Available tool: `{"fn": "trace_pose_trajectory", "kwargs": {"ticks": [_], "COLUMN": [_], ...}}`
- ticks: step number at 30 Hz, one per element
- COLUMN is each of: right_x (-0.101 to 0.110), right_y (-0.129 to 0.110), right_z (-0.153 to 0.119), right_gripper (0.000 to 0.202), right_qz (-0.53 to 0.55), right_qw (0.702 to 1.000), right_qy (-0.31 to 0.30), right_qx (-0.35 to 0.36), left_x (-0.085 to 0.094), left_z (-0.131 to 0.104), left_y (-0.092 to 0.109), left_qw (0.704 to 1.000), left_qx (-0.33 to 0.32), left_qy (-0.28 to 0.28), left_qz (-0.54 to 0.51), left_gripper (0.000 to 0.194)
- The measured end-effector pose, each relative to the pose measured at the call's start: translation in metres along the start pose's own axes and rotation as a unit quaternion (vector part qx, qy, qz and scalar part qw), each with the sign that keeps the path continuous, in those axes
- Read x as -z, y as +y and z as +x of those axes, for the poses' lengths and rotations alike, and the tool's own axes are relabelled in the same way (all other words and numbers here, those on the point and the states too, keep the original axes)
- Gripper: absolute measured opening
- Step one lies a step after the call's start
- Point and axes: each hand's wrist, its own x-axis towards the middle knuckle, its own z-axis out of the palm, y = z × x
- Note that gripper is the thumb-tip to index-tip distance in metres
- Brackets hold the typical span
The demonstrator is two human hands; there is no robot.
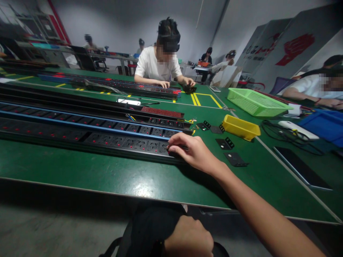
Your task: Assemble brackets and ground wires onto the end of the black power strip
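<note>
My right hand (191, 150) is at the right end of the nearest long black power strip (125, 142). Its thumb and fingers curl around that end, beside a small red part; the palm side is partly hidden. Rows of sockets with red dots run along the strip, which lies flat on the green table. Below the table edge, my left hand (189, 237) rests low over my dark-clothed lap, knuckles up and curled like a fist. Its fingertips are out of sight, so whatever it may hold is hidden.
Behind lies another socket strip with a blue edge (107, 120). Black metal brackets (234, 159), a yellow bin (241, 127), a green basket (257, 101), a dark tablet (301, 167) and a blue bin (325, 125) are rightward. A co-worker (160, 66) handles parts opposite.
</note>
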Motion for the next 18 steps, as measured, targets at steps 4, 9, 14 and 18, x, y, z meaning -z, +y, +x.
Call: {"fn": "trace_pose_trajectory", "kwargs": {"ticks": [4, 9, 14, 18], "right_x": [-0.002, -0.003, -0.005, -0.006], "right_y": [0.005, 0.008, 0.008, 0.009], "right_z": [-0.001, -0.001, -0.002, -0.003], "right_gripper": [0.008, 0.009, 0.009, 0.008], "right_qz": [-0.033, -0.082, -0.094, -0.094], "right_qw": [0.999, 0.995, 0.992, 0.99], "right_qy": [0.003, 0.01, 0.023, 0.016], "right_qx": [0.023, 0.052, 0.083, 0.102], "left_x": [0.009, 0.011, 0.014, 0.012], "left_z": [-0.005, -0.009, -0.008, -0.007], "left_y": [0.004, 0.007, 0.008, 0.008], "left_qw": [0.999, 0.999, 0.999, 0.999], "left_qx": [0.025, 0.031, 0.037, 0.032], "left_qy": [-0.007, 0.005, -0.011, -0.011], "left_qz": [0.021, 0.021, 0.012, 0.015], "left_gripper": [0.043, 0.043, 0.043, 0.044]}}
